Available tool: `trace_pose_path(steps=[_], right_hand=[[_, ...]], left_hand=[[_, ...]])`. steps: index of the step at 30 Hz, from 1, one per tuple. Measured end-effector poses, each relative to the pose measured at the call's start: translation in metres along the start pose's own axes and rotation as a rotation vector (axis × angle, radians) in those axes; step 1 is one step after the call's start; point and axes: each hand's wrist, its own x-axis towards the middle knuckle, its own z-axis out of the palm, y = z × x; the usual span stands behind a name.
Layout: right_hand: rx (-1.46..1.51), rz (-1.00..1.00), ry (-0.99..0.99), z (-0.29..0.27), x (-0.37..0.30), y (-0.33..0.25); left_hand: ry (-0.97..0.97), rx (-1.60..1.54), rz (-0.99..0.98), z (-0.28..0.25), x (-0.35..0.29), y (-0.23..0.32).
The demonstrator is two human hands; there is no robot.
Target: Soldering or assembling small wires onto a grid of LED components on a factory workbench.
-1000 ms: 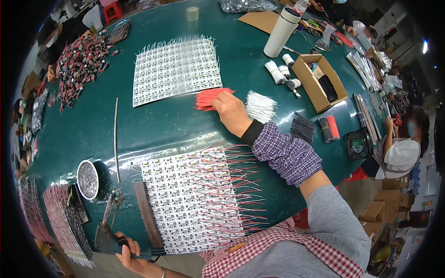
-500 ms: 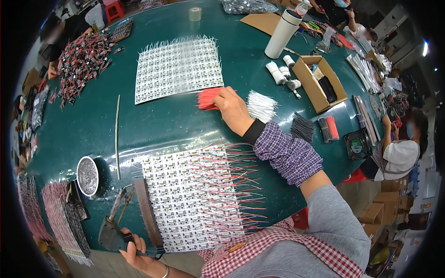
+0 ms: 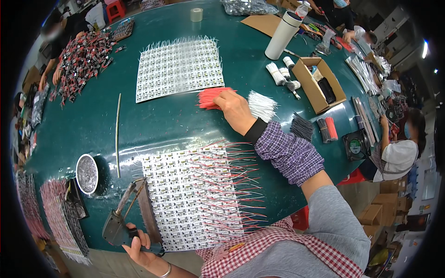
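Observation:
My left hand [image 3: 143, 252] is closed round the handle of a grey-green soldering gun [image 3: 112, 229]. Its tip points up beside a dark bar [image 3: 148, 211] lying along the left edge of a white circuit board panel [image 3: 174, 199]. Rows of red, white and dark wires stick out from the panel's right part. Farther off, my right hand [image 3: 237, 112] rests on a pile of short red wires [image 3: 214, 96], fingers pinched together on them. How many wires are between the fingertips is hidden. Short white wires [image 3: 262, 105] lie just right of that hand.
A second panel [image 3: 178, 69] lies beyond my right hand. At left stand a round bowl [image 3: 87, 174] and a thin rod [image 3: 118, 134]. A cardboard box [image 3: 303, 88], white flask [image 3: 282, 34] and small fan [image 3: 357, 144] are at right. Other people work around the table.
The soldering gun in my left hand has shifted slightly, its tip now nearer the dark bar's top end. My right hand stays at the red wires, almost unmoved.

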Motion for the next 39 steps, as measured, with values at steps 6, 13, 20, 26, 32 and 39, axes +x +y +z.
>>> trace_pose_path(steps=[6, 13, 20, 26, 32, 39], right_hand=[[0.006, -0.034, -0.013, -0.006, 0.003, -0.001], [-0.044, -0.088, -0.162, -0.029, 0.014, -0.016], [-0.261, -0.316, -0.333, -0.040, 0.035, -0.040], [-0.302, -0.421, -0.547, -0.001, 0.051, -0.075], [-0.437, -0.402, -0.822, 0.027, 0.057, -0.087], [-0.657, -0.473, -0.736, 0.064, 0.044, -0.075]], left_hand=[[-0.033, -0.013, 0.004, 0.008, 0.000, -0.003], [0.017, -0.027, 0.001, 0.005, -0.003, -0.004], [0.024, -0.016, -0.008, 0.004, -0.001, -0.003], [0.033, 0.040, -0.071, -0.020, -0.010, -0.002], [0.156, 0.135, -0.022, -0.001, -0.017, 0.008], [0.342, 0.176, 0.161, 0.035, -0.026, 0.001]])
